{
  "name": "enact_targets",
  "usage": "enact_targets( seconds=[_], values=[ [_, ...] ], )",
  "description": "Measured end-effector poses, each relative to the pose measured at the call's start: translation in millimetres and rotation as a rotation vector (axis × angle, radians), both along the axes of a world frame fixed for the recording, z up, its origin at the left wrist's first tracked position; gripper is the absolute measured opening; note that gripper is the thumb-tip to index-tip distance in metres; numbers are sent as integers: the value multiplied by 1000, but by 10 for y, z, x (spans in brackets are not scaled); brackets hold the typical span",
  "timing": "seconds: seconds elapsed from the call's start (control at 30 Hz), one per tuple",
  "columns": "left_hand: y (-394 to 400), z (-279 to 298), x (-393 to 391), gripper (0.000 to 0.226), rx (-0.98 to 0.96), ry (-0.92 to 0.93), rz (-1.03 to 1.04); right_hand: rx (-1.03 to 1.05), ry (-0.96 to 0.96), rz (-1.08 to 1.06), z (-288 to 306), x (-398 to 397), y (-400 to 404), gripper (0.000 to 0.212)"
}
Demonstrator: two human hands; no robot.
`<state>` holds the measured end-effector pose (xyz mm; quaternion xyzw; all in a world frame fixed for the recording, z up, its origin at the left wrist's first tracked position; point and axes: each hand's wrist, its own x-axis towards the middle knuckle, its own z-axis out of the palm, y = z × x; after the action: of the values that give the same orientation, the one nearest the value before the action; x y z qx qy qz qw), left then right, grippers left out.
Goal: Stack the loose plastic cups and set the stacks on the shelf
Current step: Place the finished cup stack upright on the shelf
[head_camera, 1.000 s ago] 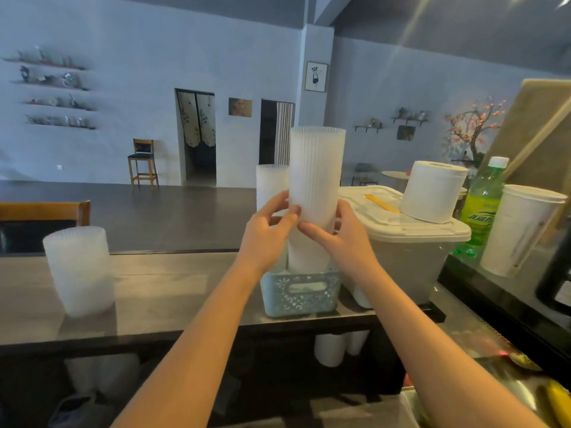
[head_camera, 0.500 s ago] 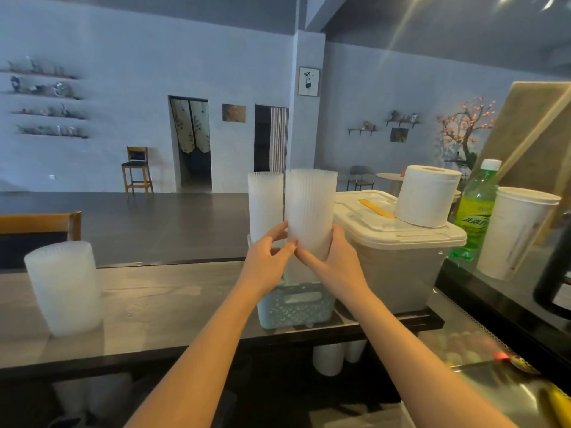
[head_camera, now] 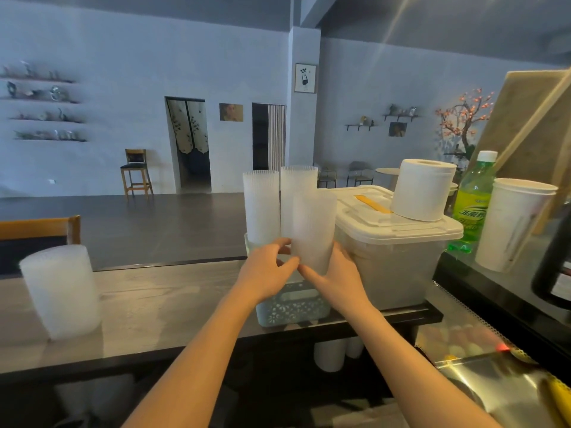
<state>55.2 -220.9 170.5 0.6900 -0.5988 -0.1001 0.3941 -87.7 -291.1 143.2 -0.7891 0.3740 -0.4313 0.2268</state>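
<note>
Dark wood counter [head_camera: 148, 301] spans the frame w/ the shelf surface at chest height. On it, right side: big lidded plastic bin [head_camera: 398, 261] w/ a paper roll [head_camera: 421, 189] on its lid; green bottle [head_camera: 472, 205] and a tall white paper cup [head_camera: 516, 223] just beside, on the darker ledge. Far left on the counter: short upside-down stack of frosted cups [head_camera: 61, 291], well apart from the rest.

Centre: pale blue basket [head_camera: 293, 307] holding two upright cup stacks – left stack [head_camera: 261, 206] and rear stack [head_camera: 298, 183], touching or nearly so. In front of them a third cup stack [head_camera: 313, 230], held above the basket, its base hidden behind the hands, so can't tell if it sits in the basket.

Both forearms reach up & fwd from bottom of frame. Left hand [head_camera: 265, 273] curled round the lower part of the third stack from the left, fingers bent, thumb toward centre. Right hand [head_camera: 336, 279] wraps it from the right, fingertips meeting the left's at the front. Narrow two-handed grip on that stack.

Below the counter edge: more white cups [head_camera: 330, 353], partly cut off by the shelf. Bottom-right corner blurred; a yellow object there, can't ID.
</note>
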Motion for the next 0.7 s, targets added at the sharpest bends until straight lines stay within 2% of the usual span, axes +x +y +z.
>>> enact_targets(
  seconds=[0.5, 0.7],
  values=[
    [64, 3, -14, 59, 16, -33, -20, 81, -7, 9, 49, -69, 62, 70],
    [209, -8, 4, 50, -82, -9, 13, -57, 68, -151, -6, -59, 200, 73]
  ],
)
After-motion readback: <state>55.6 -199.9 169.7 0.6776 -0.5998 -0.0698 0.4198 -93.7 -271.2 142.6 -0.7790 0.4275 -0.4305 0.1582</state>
